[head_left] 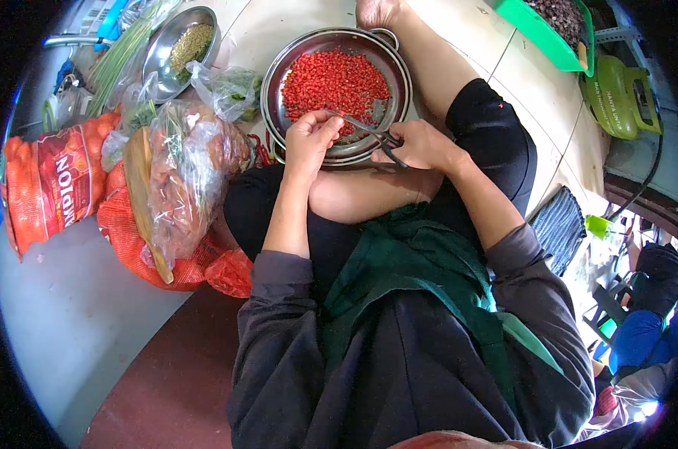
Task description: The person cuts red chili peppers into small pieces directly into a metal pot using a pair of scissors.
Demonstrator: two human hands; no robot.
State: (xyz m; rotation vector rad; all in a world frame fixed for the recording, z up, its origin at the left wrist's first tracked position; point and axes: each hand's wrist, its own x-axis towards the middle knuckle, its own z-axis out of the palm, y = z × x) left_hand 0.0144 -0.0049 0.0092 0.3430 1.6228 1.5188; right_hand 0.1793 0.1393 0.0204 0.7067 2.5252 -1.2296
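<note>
A steel pot (403,71) sits on the floor between my legs, with many small pieces of cut red chili (331,78) inside. My right hand (423,145) grips the black handles of a pair of scissors (369,129), whose blades point left over the near side of the pot. At the blade tips, the fingers of my left hand (312,141) are pinched together on a small red chili (342,114), mostly hidden by the fingers. Both hands are above the pot's near rim. A few whole red chilies (262,150) lie just left of the pot.
Left of me are a steel bowl (156,63), a clear plastic bag (185,179), greens and orange net sacks (62,179). Right are a green tray (530,34), a green gas cylinder (612,101) and a dark mat (560,228). Another person (646,329) is at far right.
</note>
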